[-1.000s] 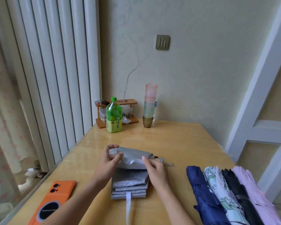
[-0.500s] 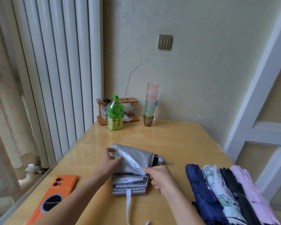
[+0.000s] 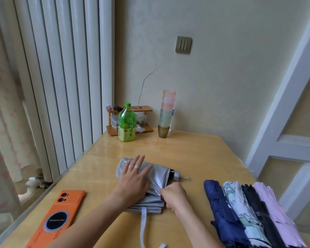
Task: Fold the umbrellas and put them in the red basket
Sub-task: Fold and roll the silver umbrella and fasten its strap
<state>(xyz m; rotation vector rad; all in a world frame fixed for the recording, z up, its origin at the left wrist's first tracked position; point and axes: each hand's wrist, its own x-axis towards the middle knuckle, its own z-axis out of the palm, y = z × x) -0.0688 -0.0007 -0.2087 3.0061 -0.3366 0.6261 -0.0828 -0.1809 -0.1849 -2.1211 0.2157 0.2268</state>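
A silver-grey umbrella (image 3: 157, 173) lies folded in flat pleats on the wooden table (image 3: 200, 151), its handle end pointing right and its white strap trailing toward me. My left hand (image 3: 134, 178) lies flat on the fabric with fingers spread and straight, pressing it down. My right hand (image 3: 173, 196) pinches a fold of the fabric at the umbrella's right edge. To the right lie several more umbrellas side by side: navy (image 3: 220, 210), white with green print (image 3: 240, 208), black (image 3: 258, 210) and lilac (image 3: 276, 210). No red basket is in view.
An orange phone (image 3: 58, 215) lies at the table's near left. At the far edge stand a green tea bottle (image 3: 126, 123), a small wooden rack (image 3: 129, 120) and a stack of plastic cups (image 3: 166, 113). White slatted blinds line the left side.
My left hand has let go of the fold it held and now lies flat and spread on the fabric. My right hand has drawn back along the right edge, still pinching fabric.
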